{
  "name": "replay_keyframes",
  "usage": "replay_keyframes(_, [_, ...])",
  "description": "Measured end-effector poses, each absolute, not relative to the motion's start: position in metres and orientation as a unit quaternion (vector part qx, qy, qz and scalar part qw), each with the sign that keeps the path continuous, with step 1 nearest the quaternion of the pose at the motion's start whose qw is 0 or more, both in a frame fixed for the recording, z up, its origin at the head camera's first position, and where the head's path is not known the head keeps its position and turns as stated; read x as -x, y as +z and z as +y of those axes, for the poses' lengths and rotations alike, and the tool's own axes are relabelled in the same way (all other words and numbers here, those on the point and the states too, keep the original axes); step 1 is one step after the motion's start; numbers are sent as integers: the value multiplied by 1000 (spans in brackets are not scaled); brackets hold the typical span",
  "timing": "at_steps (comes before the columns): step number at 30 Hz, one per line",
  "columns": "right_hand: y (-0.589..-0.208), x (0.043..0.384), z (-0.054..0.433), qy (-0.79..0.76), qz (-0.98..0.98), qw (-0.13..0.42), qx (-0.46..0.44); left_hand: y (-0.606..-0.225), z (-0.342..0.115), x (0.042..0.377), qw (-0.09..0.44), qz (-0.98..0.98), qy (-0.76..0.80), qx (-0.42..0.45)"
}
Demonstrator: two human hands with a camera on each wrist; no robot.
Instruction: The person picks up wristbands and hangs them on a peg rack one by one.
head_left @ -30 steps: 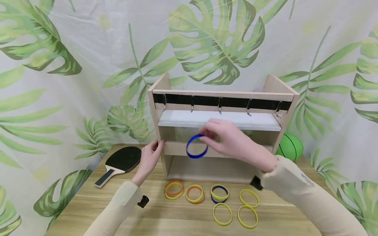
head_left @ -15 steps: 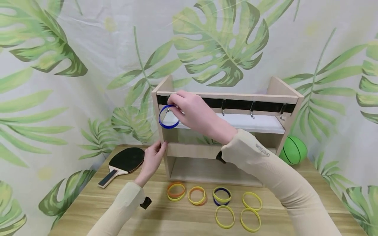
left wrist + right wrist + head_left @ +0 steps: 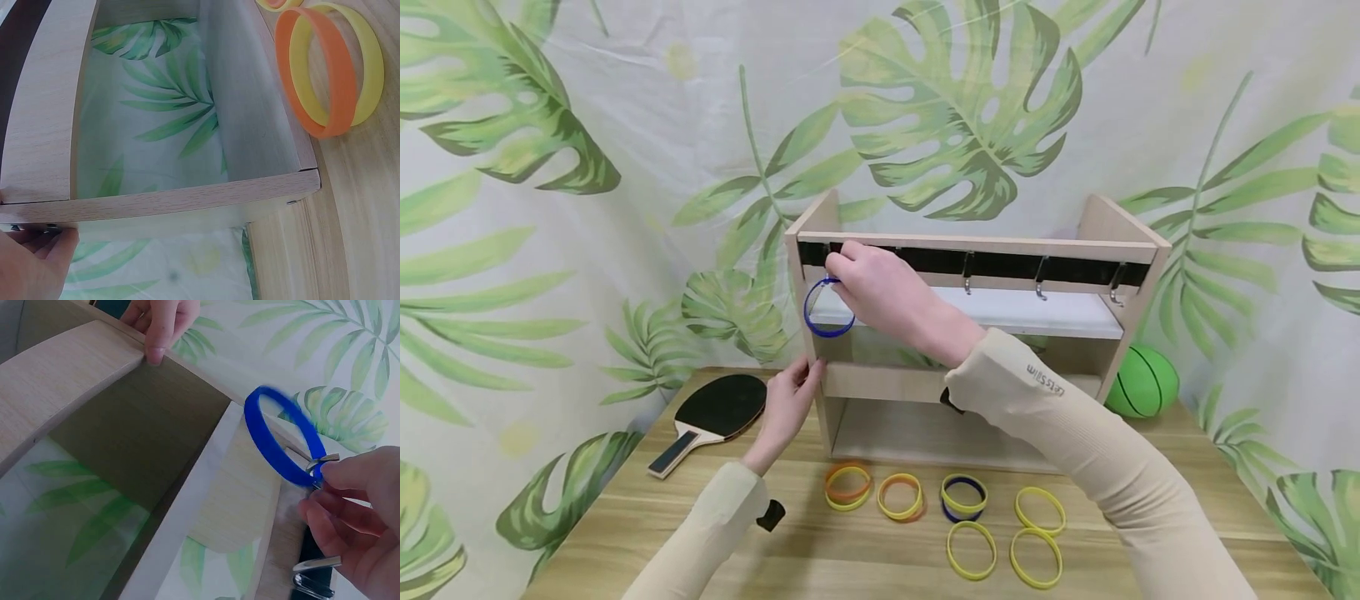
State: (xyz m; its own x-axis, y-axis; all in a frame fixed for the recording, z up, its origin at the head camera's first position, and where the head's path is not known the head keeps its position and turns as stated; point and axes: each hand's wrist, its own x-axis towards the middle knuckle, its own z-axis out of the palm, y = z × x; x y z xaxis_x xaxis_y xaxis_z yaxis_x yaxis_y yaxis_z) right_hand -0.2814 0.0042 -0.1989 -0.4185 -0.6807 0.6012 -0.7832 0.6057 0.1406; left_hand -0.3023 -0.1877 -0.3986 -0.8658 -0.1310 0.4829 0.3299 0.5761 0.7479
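Head view, left of centre: the right hand [image 3: 883, 287] pinches a blue band [image 3: 829, 334], whose ring hangs before the white shelf [image 3: 1037, 312]. Toward the right of the right wrist view, thumb and fingertips close on the band's edge, right where a metal hook [image 3: 328, 458] crosses it. Lower down in the head view, the left hand [image 3: 785, 408] grips the side of the wooden rack [image 3: 887, 385], thumb at the front, fingers round the outer face.

The likeliest trouble is the band dropping: if the pinch loosens while the loop is only leaning on the hook's tip, it could slide off and fall toward the yellow band [image 3: 972, 577] and its neighbours at lower centre. A hard push on the hook might also shift it along the black strip [image 3: 925, 259], if it is merely clipped there, or rock the rack should the left hand's hold slacken.

Whether the hook passes fully through the ring, I cannot tell; the fingers cover the crossing. That hand also hides the second hook in the head view. In the left wrist view, the left hand is cut off at lower left, its fingertips behind the panel.
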Motion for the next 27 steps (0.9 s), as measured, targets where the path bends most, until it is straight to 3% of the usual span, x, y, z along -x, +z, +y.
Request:
replay_keyframes(9, [-211,251,42,135,-779,379,-481,-399,-188,302,241,-851,-464,59])
replay_keyframes(12, [-229,238,64,146,-776,375,-485,-398,-189,302,242,-850,-463,60])
replay_keyframes(18, [-295,225,114,157,-818,311,-458,-399,-189,305,242,-845,-473,60])
replay_keyframes(27, [-409,227,198,165,-909,187,-335,-401,-188,307,240,-845,-474,61])
